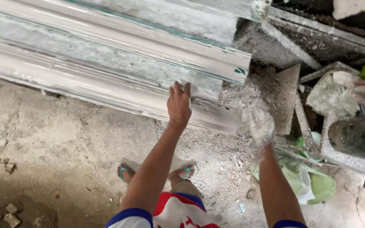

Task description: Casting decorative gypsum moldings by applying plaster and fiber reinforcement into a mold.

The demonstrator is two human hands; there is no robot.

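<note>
Moulding (106, 71), left hand (179, 103) on it, rubble (271, 88) beside

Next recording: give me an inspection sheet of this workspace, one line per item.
Surface: rough concrete floor, dusty, scattered with rubble.
Job's things: long white moulded strips, plaster-smeared, lying stacked and slanted across the view.
Clutter: green and white bags, crumpled sheet, dark bucket, stone bits.
Grips: left hand rests flat on the lowest strip; right hand, coated in white plaster, is beside the strip's end, holding nothing visible.
Cables: nothing seen.
Surroundings: metal frame bars, debris-covered; sandalled feet below.
</note>
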